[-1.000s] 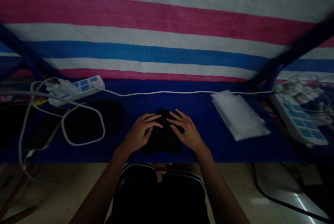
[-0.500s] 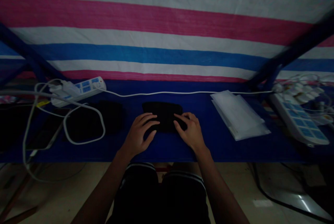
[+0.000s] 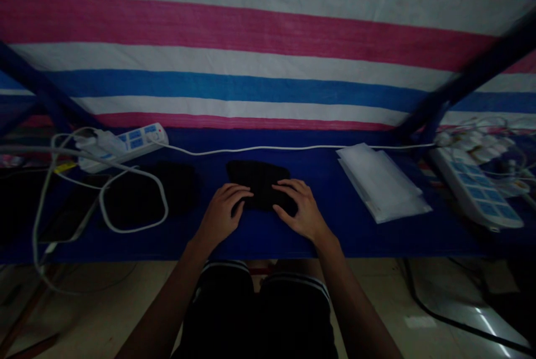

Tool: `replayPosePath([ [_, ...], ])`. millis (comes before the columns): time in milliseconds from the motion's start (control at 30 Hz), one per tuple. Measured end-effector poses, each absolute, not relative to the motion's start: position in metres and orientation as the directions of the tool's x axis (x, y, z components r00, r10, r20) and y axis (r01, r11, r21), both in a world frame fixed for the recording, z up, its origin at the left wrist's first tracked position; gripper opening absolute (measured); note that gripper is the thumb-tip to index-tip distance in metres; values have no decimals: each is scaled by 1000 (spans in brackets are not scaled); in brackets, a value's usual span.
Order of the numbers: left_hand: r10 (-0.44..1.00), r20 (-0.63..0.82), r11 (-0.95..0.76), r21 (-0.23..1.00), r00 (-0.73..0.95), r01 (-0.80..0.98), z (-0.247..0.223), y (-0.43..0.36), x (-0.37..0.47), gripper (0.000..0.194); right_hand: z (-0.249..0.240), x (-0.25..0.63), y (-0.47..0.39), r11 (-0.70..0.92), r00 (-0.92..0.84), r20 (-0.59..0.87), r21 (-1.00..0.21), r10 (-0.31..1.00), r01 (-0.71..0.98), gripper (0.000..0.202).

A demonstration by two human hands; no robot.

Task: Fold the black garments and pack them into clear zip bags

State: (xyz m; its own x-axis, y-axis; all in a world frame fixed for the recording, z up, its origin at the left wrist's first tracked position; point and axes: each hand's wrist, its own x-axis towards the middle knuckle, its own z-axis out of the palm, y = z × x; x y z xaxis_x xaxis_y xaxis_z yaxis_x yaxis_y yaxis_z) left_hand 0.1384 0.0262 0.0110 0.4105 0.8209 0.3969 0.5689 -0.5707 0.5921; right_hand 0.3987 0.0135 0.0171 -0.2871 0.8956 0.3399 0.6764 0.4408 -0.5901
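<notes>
A small black bundle that looks like folded cloth [image 3: 260, 180] lies flat on the blue table [image 3: 268, 236] in front of me. My left hand [image 3: 224, 208] rests over its left edge, the thumb apart from the other fingers. On the right side, my right hand [image 3: 302, 208] lies over the bundle with its fingers spread. Both palms face down and neither hand grips the fabric. In the dim light the bundle's folds and exact kind are hard to make out.
Clear plastic bags [image 3: 381, 183] lie to the right, beside a power strip [image 3: 477, 191] crowded with plugs. Leftward are another power strip [image 3: 138, 141], a looped white cable [image 3: 165, 197], a phone [image 3: 71, 216] and a dark cloth-like bundle [image 3: 180, 188]. A striped sheet [image 3: 268, 29] hangs behind.
My right hand has shifted slightly left and its fingers are spread further over the bundle. My left fingers have moved a little closer together. The bundle's outline has changed slightly.
</notes>
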Motion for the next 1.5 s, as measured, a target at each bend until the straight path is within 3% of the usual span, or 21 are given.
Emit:
replayPosePath([
  [267,876,403,-475,633,263,611,15,28,135,23,22,398,12,476,-377,292,-561,879,677,54],
  [533,885,428,-450,688,183,569,15,26,131,21,18,399,15,454,-303,338,-662,891,596,26],
  [800,858,474,-498,672,198,548,23,23,133,18,10,402,17,383,-165,354,-732,920,564,19],
  [1133,851,408,-525,643,332,557,16,29,132,44,8,403,16,316,-71,336,-767,939,559,21],
  [1500,883,401,-468,709,245,527,12,32,132,20,17,402,15,477,-142,481,-703,865,528,10],
])
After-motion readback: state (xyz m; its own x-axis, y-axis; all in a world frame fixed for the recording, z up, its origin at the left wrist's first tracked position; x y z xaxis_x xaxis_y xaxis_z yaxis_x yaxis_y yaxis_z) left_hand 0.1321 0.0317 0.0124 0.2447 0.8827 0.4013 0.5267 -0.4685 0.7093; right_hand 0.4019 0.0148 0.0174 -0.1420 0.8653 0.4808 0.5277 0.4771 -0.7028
